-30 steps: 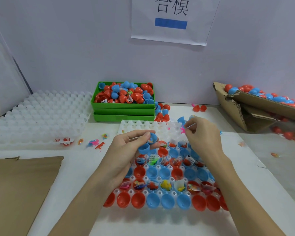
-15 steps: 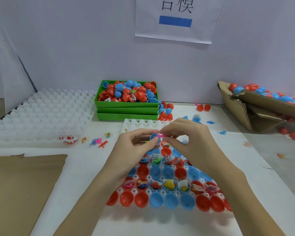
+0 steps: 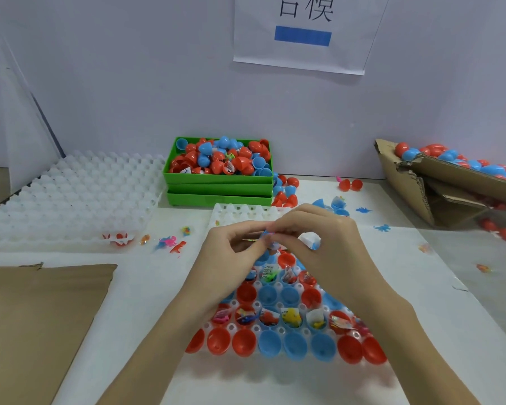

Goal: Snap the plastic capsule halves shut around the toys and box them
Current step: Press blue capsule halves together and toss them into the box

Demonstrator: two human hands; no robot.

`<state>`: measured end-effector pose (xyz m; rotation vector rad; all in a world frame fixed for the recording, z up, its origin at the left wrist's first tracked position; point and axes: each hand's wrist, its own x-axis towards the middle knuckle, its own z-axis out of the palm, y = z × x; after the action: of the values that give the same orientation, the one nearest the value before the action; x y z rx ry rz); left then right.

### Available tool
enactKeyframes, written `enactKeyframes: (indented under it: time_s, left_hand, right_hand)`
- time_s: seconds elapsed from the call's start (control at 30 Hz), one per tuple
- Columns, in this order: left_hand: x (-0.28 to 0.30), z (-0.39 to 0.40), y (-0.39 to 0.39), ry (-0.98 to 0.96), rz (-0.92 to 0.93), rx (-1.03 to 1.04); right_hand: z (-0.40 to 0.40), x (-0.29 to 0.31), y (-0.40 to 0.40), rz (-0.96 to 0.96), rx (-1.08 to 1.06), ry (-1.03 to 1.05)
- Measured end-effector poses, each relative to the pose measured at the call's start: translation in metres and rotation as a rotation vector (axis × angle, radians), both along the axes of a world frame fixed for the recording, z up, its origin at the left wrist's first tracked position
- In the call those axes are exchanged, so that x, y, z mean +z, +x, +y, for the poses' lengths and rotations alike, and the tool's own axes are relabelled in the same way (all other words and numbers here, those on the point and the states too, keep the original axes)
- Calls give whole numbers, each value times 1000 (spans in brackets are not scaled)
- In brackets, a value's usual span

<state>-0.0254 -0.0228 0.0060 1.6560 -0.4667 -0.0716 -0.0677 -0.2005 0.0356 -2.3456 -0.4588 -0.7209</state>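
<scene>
Since the earlier frame the right hand (image 3: pixel 322 241) has closed in from two o'clock to meet the left hand (image 3: pixel 231 247). Both hands now pinch a small blue plastic capsule half (image 3: pixel 265 235) with what seems a pink toy, above the white dimpled tray (image 3: pixel 240 213) on the counter. A skewed squeeze could pop the toy out.

Blue capsule half (image 3: pixel 264 235) pinched betw. both hands' fingers (image 3: pixel 254 244) w/ pink toy (image 3: pixel 270 233) at rim, above tray (image 3: pixel 234 213)
</scene>
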Motion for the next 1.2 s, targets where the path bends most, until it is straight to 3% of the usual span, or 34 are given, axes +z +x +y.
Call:
enactKeyframes:
  time_s: [0.17, 0.43, 0.53, 0.7, 0.83, 1.2]
  left_hand:
    - [1, 2, 1, -37, 20, -1]
    - [2, 1, 0, -58, 15, -38]
    - [3, 2, 0, -71, 25, -35]
    - [4, 1, -1, -90, 75, -18]
    - [5, 2, 1, -127, 126, -12]
    - [5, 2, 0, -77, 155, -8]
  right_hand:
    - [3, -1, 0, -60, 3, 22]
    - [-1, -6, 3, 46, 55, 152]
    - [-4, -6, 4, 84, 95, 102]
    - [0, -8, 5, -104, -1, 88]
    - [-3, -6, 4, -101, 23, 177]
    - [-4, -2, 1, -96, -10, -32]
